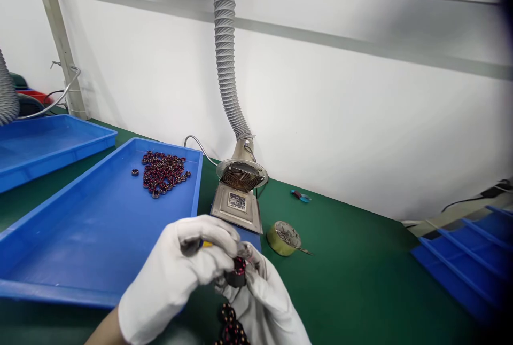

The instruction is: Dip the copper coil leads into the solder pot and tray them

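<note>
My left hand (176,270), in a white glove, has its fingers closed at a small black ring-shaped part with red winding (235,274). From the other side my right hand (270,299), also gloved in white, pinches the same part. The fingers hide some of it, and its exact kind cannot be made out. Just below the hands, at the bottom edge of the view, lies a cluster of small dark ring-shaped parts (230,329) with copper-coloured dots. Behind the fingers shows a bit of something yellow (207,244).
A blue tray (100,227) at left holds a pile of similar rings (164,171). Beyond the hands are a metal plate device (224,206) under an exhaust hose (226,51), a round tin (282,238) and blue-handled cutters (300,196). Blue racks (468,259) stand right.
</note>
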Tool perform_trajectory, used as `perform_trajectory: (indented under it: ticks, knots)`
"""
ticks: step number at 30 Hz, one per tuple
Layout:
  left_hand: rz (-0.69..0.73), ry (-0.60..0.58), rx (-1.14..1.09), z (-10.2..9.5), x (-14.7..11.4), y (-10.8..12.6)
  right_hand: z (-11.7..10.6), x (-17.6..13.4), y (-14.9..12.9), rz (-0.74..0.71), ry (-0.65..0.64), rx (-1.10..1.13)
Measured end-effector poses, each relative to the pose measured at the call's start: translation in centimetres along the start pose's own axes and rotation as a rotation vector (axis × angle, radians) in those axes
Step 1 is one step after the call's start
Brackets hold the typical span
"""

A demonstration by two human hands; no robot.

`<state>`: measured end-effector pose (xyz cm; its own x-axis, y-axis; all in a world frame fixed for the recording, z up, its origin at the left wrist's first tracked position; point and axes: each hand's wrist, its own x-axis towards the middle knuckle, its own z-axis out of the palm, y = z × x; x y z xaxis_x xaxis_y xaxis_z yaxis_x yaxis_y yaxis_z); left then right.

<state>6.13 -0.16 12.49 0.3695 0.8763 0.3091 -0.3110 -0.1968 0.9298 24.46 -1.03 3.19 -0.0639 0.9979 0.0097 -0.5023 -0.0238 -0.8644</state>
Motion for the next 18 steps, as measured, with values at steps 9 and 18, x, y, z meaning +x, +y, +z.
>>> perform_trajectory:
  ticks: [9,18]
  knots:
    - [-0.126,-0.185,0.184,0.4,0.6,0.0,2.9,-1.1,-1.8,-0.114,0.002,-0.079]
    - [-0.206,0.072,0.038,-0.2,0.4,-0.3,5.9,-2.2,-1.1,-0.658,0.412,-0.309]
